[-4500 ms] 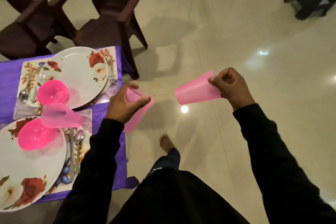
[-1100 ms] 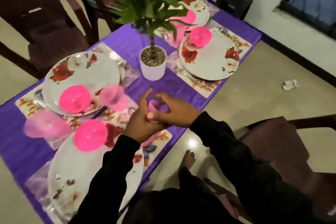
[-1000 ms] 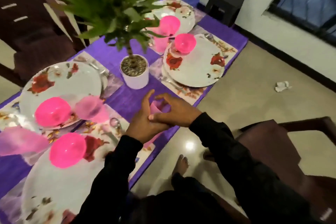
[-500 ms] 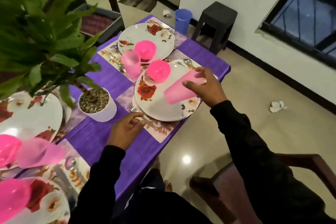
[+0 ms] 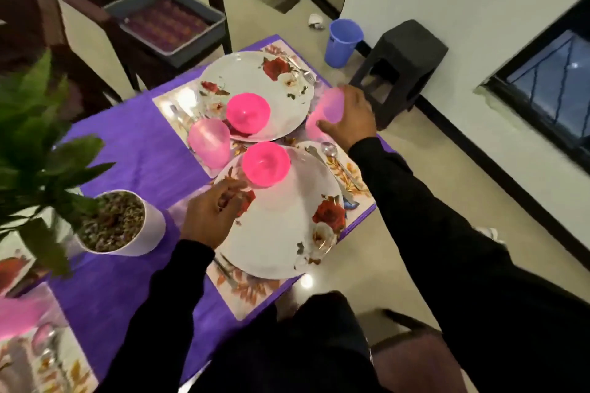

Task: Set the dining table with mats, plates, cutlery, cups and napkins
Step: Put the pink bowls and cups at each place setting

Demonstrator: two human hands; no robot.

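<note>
Pink plastic cup [image 5: 329, 112] gripped in the right hand [image 5: 349, 124], held just beside the far plate [image 5: 281, 112], not visibly set down. Left hand [image 5: 210, 217] rests loose-fingered on the near plate's [image 5: 287, 233] rim, holding nothing. On the bench [image 5: 134, 150], mats, plates, bowls and cutlery appear laid; another cup [image 5: 209, 147] stands beyond the left hand. No napkins seen. Potted plant [image 5: 118, 223] left of the left hand; nothing obstructs.

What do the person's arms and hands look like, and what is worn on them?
Both arms are covered by long black sleeves, plain with no markings visible, which end at the wrists. The left hand and the right hand are bare: no gloves, and no rings or watch can be seen in this slightly blurred view.
</note>
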